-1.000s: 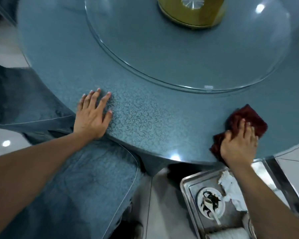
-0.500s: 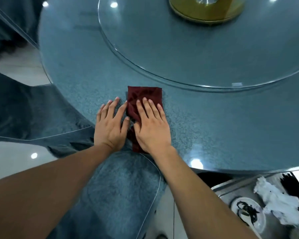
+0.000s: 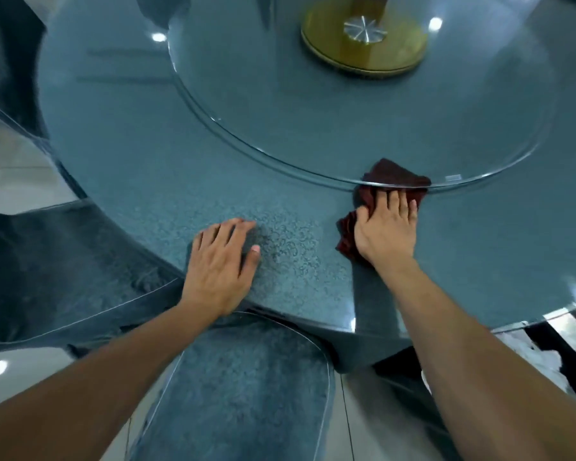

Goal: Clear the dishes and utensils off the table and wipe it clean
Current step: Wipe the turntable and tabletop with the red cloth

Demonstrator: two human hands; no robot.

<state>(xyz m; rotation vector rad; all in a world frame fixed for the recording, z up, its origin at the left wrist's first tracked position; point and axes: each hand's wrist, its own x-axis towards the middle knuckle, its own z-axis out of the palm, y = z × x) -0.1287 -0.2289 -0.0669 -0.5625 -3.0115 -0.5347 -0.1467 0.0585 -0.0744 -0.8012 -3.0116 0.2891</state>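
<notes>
Under the near rim of the glass turntable (image 3: 313,104), at about 1 o'clock from the person, lies the dark red cloth (image 3: 394,181), its far edge tucked beneath the glass and its near corner trailing back toward 7 o'clock. The right hand (image 3: 384,234) presses flat on it, fingers (image 3: 398,202) close together and pointing to 12 o'clock, pinning rather than gripping it (probably; the thumb side is partly hidden). Well to its left, the left hand (image 3: 222,267) rests palm-down on the bare bench (image 3: 130,154), fingers loosely together, holding nothing. Any further wiping belongs to the right hand.
</notes>
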